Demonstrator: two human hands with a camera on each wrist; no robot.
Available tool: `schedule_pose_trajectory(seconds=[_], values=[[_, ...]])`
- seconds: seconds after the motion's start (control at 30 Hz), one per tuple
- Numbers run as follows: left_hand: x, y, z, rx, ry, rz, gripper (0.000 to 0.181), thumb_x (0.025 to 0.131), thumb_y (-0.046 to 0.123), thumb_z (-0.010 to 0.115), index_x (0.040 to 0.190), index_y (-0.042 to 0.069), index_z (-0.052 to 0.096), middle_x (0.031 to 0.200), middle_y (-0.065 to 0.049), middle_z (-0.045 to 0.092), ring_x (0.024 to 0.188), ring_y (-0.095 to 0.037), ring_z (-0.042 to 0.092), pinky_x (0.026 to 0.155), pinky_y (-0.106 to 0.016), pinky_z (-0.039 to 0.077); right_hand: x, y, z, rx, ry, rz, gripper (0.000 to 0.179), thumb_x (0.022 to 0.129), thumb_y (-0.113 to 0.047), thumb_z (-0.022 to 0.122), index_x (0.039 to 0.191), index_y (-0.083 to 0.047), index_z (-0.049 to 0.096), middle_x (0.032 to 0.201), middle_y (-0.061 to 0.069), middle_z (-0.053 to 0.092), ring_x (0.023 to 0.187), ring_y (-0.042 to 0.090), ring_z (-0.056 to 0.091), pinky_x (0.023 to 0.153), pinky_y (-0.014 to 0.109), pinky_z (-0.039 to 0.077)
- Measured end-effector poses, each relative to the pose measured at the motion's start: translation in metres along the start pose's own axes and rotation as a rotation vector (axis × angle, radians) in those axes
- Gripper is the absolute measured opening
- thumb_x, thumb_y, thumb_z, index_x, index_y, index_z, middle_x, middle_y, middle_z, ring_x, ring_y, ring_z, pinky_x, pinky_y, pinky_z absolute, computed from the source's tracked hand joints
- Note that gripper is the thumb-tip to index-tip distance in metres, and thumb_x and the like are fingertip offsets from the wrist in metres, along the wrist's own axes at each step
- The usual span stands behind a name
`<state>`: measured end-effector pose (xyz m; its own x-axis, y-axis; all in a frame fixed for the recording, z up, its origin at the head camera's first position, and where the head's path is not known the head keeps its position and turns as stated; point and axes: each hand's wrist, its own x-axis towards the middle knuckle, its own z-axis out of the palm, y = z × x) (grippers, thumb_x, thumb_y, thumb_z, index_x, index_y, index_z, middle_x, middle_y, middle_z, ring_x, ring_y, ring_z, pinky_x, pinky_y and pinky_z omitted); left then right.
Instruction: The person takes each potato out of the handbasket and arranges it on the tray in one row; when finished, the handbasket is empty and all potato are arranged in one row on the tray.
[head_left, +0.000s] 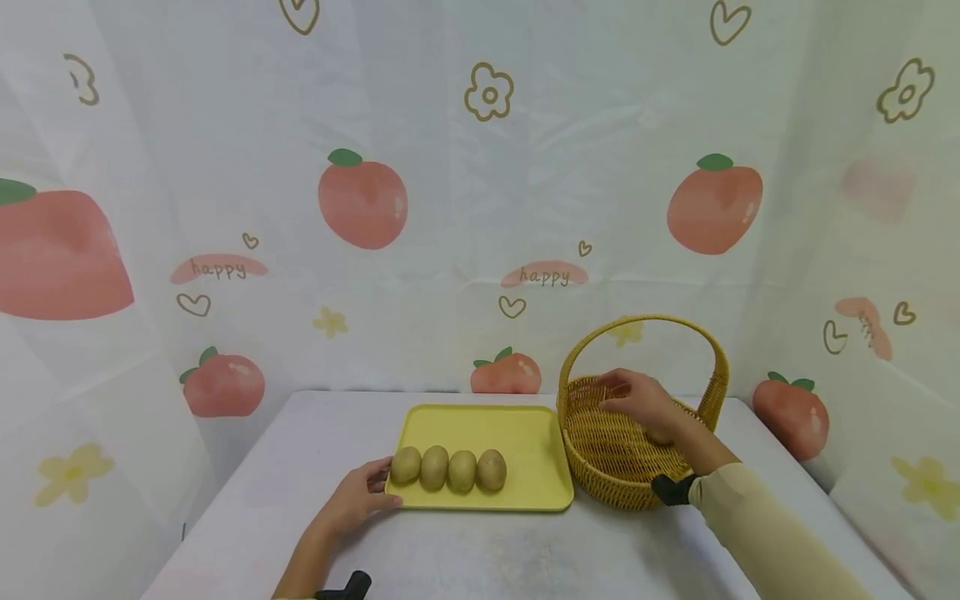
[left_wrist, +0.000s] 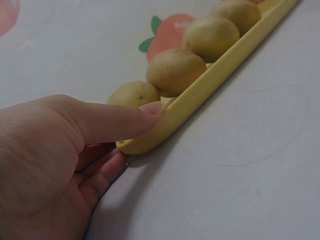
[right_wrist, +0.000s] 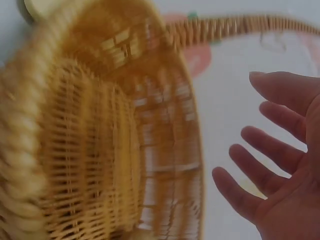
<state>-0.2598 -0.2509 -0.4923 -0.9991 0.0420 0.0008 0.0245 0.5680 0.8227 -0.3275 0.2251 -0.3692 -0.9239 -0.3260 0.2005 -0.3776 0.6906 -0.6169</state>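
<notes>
Several potatoes [head_left: 461, 472] sit in a row along the left front part of a yellow tray [head_left: 528, 442]. My left hand [head_left: 358, 500] grips the tray's near left corner. In the left wrist view, the thumb lies over the tray's rim [left_wrist: 187, 107] beside the closest potato [left_wrist: 134, 93], with the other fingers lower at the corner. Over the wicker basket [head_left: 600, 433] is my right hand [head_left: 645, 404], holding nothing. Its fingers [right_wrist: 270, 150] are spread and slightly bent in the right wrist view. Within the basket, a potato [head_left: 660, 435] is partly hidden by the right hand.
The basket's tall arched handle [head_left: 648, 318] rises behind the right hand. Basket and tray stand side by side on a white-covered table [head_left: 465, 554]. A printed cloth [head_left: 450, 208] hangs behind and at both sides.
</notes>
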Motion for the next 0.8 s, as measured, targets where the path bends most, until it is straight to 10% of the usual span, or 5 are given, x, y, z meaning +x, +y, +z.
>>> schedule_pose_trajectory(seconds=[0.8], values=[[-0.004,0.001,-0.001,-0.036,-0.008,0.043,0.079,0.07,0.012,0.086,0.137,-0.007,0.048,0.122,-0.019,0.061,0.108,-0.034,0.062,0.095,-0.045,0.05,0.005,0.067,-0.013,-0.012,-0.145,0.214,0.062,0.092,-0.025,0.067,0.135,0.011,0.043,0.135,0.04,0.04,0.122,0.055,0.04,0.097,0.063,0.038]])
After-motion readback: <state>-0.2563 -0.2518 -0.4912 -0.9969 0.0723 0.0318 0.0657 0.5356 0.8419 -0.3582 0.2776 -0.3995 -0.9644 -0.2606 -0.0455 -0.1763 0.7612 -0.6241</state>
